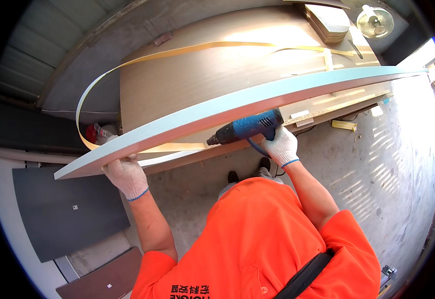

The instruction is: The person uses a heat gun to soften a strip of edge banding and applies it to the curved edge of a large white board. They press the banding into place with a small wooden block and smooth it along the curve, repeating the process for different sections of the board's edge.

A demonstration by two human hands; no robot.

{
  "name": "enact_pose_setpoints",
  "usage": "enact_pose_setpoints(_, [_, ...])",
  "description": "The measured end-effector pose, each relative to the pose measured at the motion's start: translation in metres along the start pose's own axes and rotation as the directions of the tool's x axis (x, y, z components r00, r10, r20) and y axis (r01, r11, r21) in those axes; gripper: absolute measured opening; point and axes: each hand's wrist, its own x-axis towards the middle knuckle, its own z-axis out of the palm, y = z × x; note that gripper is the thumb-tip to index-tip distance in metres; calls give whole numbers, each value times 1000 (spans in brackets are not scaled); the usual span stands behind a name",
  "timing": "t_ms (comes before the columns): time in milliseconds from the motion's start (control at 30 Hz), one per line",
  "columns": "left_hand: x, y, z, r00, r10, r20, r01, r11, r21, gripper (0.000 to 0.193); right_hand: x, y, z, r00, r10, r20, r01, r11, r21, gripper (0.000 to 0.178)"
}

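Note:
My right hand (282,146), in a white knit glove, is wrapped round the handle of a blue and black heat gun (250,125). Its nozzle points left, close to a long yellowish edge banding strip (177,147). That strip loops round at the left and runs back across the table. A long board (212,105) with a pale bluish edge slants across the view above the gun. Gloved as well, my left hand (127,178) grips this board near its left end; the fingers are partly hidden by it.
Beyond the board lies a brown sheet-topped table (177,89) carrying a stack of panels (327,22). A fan (375,22) stands at the far right. Dark panels (73,209) lie at the left. A yellow piece (344,125) sits on the concrete floor (377,164).

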Motion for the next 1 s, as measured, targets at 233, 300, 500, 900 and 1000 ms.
enact_pose_setpoints(233, [-4,20,3,972,-233,-33,212,928,-306,32,2,-4,0,996,67,60,-67,998,-3,42])
enact_pose_setpoints(300, [-2,21,6,964,-258,-59,215,895,-392,30,3,-5,0,992,90,90,-90,996,-8,44])
enact_pose_setpoints(500, [2,19,6,965,-261,-17,222,853,-473,25,7,3,6,973,154,172,-150,988,-36,52])
enact_pose_setpoints(900, [-2,5,0,957,-284,-63,253,918,-306,26,88,-20,4,906,94,412,-13,981,-194,37])
enact_pose_setpoints(1000, [-5,4,0,981,-176,-76,164,977,-136,28,95,-21,16,913,50,404,35,979,-202,37])
